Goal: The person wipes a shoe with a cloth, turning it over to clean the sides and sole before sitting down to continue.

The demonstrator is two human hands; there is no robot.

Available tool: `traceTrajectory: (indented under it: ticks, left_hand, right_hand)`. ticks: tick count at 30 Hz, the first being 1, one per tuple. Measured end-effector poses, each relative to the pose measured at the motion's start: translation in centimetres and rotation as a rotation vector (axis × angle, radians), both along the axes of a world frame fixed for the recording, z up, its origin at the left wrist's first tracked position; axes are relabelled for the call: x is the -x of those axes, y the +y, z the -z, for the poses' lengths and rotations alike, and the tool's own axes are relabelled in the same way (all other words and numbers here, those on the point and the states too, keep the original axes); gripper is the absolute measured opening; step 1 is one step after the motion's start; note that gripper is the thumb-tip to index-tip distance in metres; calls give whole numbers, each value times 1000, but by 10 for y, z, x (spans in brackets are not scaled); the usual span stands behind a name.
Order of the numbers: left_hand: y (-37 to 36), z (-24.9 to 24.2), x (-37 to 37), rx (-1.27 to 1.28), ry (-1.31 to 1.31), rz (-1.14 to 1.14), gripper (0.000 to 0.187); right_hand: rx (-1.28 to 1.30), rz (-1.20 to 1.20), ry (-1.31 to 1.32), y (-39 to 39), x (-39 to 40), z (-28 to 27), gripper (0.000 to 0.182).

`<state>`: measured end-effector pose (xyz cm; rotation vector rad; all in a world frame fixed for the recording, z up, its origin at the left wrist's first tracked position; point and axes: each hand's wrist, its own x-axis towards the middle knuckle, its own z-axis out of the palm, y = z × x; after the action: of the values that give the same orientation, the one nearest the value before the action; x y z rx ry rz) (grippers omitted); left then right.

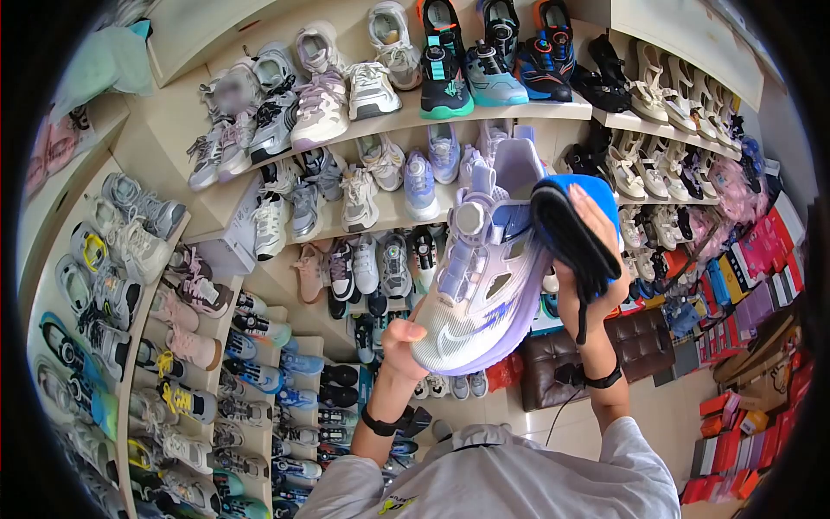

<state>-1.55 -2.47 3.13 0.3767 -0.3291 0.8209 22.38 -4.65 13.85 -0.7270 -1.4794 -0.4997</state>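
A white and lavender sneaker [471, 303] with a round dial on its tongue is held up in front of me, toe toward me. My left hand [405, 342] grips it at the toe, thumb on the upper. In my right hand [592, 259] is a blue brush-like pad [558, 208] with a dark underside, its fingers wrapped over the blue back. The pad touches or nearly touches the sneaker's side near the collar. Black bands circle both wrists.
Shelves [536, 112] of sneakers run across the back and down the left side. A brown leather stool [635, 346] stands on the floor beyond my right arm. Stacked shoe boxes [761, 320] line the right side.
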Motion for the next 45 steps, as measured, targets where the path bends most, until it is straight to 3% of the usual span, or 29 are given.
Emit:
traceTrajectory:
  ticks: [3,9,11,12,14,16,20,22,30,34,41,45]
  left_hand:
    - [0,-5,-1,17,1,-14,89]
    - [5,-5,1,-54,106,-137,82]
    - [12,2,8,44,340,-196,80]
    - [12,6,8,51,138,-98,79]
    - [9,8,9,102,86,-71,77]
    - [7,5,12,183,387,-211,76]
    - [1,-17,6,52,96,10,80]
    - [-2,-20,4,68,159,-59,80]
    - [10,8,9,164,407,-188,75]
    - [9,-2,5,12,232,-171,84]
    - [7,-6,3,-108,155,-108,89]
    - [2,-4,2,10,72,-84,87]
  right_hand:
    - [38,-104,-30,-6,7,3,48]
    - [79,-243,-228,-24,29,15,29]
    - [65,-224,-404,-32,29,17,25]
    - [38,-226,-431,-35,32,16,24]
    - [-39,-253,-457,-37,38,17,21]
    - [-76,-314,-502,-39,39,19,21]
    - [-86,-400,-622,-42,40,17,20]
    - [-86,-383,-683,-43,38,13,19]
    - [-100,-251,-545,-32,26,10,23]
    - [-64,-183,-498,-28,16,5,23]
    - [-29,-42,-266,-18,5,0,25]
    - [-64,5,-157,1,-3,3,29]
